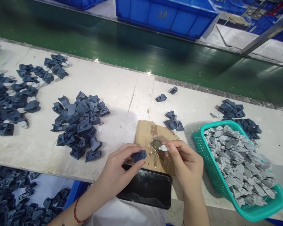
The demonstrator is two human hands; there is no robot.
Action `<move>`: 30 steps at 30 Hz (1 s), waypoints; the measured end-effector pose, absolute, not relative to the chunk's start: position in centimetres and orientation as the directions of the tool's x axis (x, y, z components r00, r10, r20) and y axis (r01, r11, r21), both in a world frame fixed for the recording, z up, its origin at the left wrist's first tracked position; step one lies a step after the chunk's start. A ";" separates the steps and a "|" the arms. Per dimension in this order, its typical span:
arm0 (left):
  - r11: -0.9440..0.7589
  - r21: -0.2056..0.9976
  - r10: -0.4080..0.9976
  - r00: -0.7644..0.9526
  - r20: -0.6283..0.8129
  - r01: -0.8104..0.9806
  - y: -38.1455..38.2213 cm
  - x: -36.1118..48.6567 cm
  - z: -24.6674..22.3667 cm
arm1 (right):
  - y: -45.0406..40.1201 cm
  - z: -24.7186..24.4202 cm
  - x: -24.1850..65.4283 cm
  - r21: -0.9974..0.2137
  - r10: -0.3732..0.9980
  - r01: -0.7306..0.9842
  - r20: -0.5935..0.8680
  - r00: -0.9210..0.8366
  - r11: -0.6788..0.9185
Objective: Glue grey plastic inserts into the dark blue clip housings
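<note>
Between the thumb and fingers of my left hand [121,164] is a dark blue plastic part [140,155] with a recess facing up. My right hand [185,157] pinches a small light grey leaf-shaped piece [163,147], its tip over a small round dish [157,144]. That dish sits on a wet, stained piece of brown cardboard [143,131]. Just below the hands lies a black smartphone [148,188]. To the right of my right hand stands a green plastic basket [212,179] filled with similar grey pieces [238,163].
A heap of blue parts [80,122] lies left of the cardboard, with more [11,97] farther left. Loose blue parts [172,121] lie behind my right hand. A blue bin [73,191] at lower left holds more. Beyond the white table [118,84] run a green belt [103,47] and blue crates [165,15].
</note>
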State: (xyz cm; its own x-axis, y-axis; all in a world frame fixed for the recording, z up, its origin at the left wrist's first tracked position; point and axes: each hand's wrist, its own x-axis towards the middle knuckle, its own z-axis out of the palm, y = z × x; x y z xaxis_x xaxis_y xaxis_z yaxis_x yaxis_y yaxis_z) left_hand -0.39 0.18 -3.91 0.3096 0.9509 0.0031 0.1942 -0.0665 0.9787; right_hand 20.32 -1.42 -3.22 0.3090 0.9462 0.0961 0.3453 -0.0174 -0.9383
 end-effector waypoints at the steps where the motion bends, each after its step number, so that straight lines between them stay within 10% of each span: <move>1: -0.076 0.976 0.948 0.317 0.007 0.205 0.2 -0.4 -3.9 | -1.5 -3.2 20.2 -0.952 0.949 0.306 0.077 0.304 -0.021; 30: -0.136 0.965 0.927 0.373 0.044 0.224 0.3 -0.2 -4.0 | -1.8 -3.0 19.0 -0.891 0.989 0.439 0.144 0.037 0.114</move>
State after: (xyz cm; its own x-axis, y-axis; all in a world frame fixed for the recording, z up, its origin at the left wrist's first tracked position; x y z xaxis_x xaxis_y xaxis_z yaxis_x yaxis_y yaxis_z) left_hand -0.21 0.33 -3.97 0.3727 0.9269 0.0440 0.2236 -0.1357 0.9652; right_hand 19.01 -1.83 -3.02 0.0366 0.9889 0.1442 0.4387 0.1137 -0.8914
